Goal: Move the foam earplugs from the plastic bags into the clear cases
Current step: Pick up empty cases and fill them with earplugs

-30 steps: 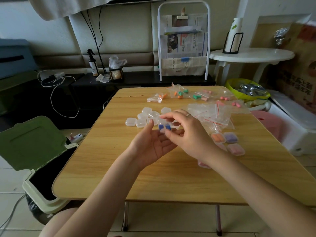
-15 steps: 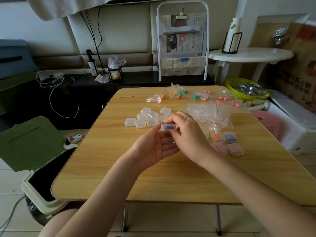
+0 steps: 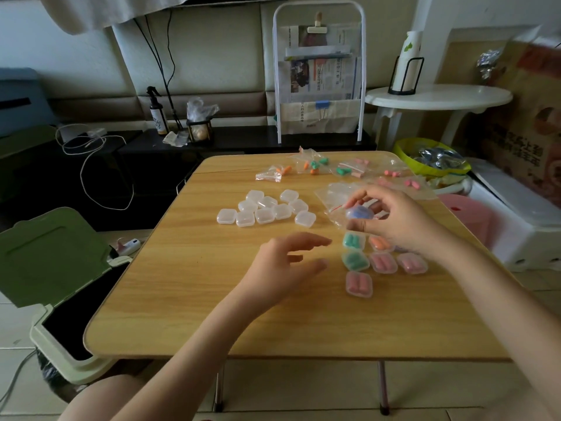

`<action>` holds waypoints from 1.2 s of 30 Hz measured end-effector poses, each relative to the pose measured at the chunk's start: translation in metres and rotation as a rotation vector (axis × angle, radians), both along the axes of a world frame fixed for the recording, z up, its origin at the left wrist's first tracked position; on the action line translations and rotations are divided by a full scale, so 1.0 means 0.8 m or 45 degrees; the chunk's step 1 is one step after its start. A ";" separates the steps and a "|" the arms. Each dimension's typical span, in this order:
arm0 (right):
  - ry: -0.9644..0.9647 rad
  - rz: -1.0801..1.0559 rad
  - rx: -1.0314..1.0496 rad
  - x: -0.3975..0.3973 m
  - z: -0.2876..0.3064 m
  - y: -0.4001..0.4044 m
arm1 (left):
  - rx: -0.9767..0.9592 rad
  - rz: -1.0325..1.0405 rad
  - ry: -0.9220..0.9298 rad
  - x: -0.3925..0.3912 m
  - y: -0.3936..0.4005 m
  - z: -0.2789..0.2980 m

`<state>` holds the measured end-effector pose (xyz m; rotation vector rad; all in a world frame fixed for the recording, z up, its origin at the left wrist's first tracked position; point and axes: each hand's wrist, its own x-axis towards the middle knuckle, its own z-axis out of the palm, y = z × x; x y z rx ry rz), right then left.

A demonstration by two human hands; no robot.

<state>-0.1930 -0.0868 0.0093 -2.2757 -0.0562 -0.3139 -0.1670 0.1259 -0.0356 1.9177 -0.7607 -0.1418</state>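
Right hand point(image 3: 394, 221) raised, fingers curled, pinching small clear plastic case holding blue earplugs point(image 3: 359, 213), above filled cases. Left hand point(image 3: 285, 264) hovers over wooden table point(image 3: 188, 287), fingers loosely spread, empty, lower-left of right hand.

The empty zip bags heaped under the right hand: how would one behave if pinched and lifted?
The empty plastic bags look thin and crumpled, so one would probably hang limp and weigh almost nothing. They overlap in a loose pile, so a neighbour might drag along. The glossy film may slip under the right hand.
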 end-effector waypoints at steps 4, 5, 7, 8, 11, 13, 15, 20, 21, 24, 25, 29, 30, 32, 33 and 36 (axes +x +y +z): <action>0.016 0.113 0.007 -0.018 -0.010 -0.010 | 0.235 -0.196 -0.528 -0.009 -0.016 -0.019; 0.039 0.123 0.020 -0.024 -0.013 -0.016 | 0.254 -0.244 -0.575 -0.010 -0.020 -0.022; 0.128 0.140 0.104 -0.040 -0.018 -0.027 | 0.250 -0.271 -0.623 -0.014 -0.026 -0.028; 0.164 0.148 0.124 -0.050 -0.020 -0.031 | 0.223 -0.262 -0.655 -0.015 -0.029 -0.029; 0.151 0.098 0.041 -0.074 -0.034 -0.042 | 0.124 -0.267 -0.713 -0.020 -0.037 -0.026; 0.079 0.061 0.013 -0.087 -0.043 -0.042 | 0.109 -0.279 -0.728 -0.020 -0.041 -0.025; 0.045 0.038 -0.019 -0.097 -0.050 -0.038 | 0.120 -0.288 -0.741 -0.019 -0.044 -0.025; 0.004 -0.045 -0.189 -0.103 -0.064 -0.035 | 0.164 -0.286 -0.650 -0.016 -0.046 -0.024; 0.016 -0.057 -0.224 -0.102 -0.065 -0.036 | 0.178 -0.279 -0.635 -0.015 -0.047 -0.024; 0.021 -0.043 -0.295 -0.098 -0.063 -0.038 | 0.214 -0.251 -0.640 -0.011 -0.048 -0.028; 0.018 -0.022 -0.315 -0.096 -0.061 -0.038 | 0.216 -0.245 -0.642 -0.010 -0.048 -0.028; -0.061 0.042 -0.321 -0.087 -0.055 -0.037 | 0.228 -0.254 -0.645 -0.006 -0.045 -0.023; -0.091 0.037 -0.327 -0.083 -0.054 -0.035 | 0.220 -0.263 -0.641 -0.005 -0.044 -0.020; -0.110 0.037 -0.378 -0.074 -0.049 -0.031 | 0.202 -0.264 -0.591 -0.004 -0.040 -0.011; -0.109 0.041 -0.395 -0.068 -0.048 -0.027 | 0.204 -0.246 -0.552 -0.003 -0.037 -0.008; -0.125 0.042 -0.427 -0.043 -0.043 -0.008 | 0.243 -0.127 -0.502 0.006 -0.029 -0.001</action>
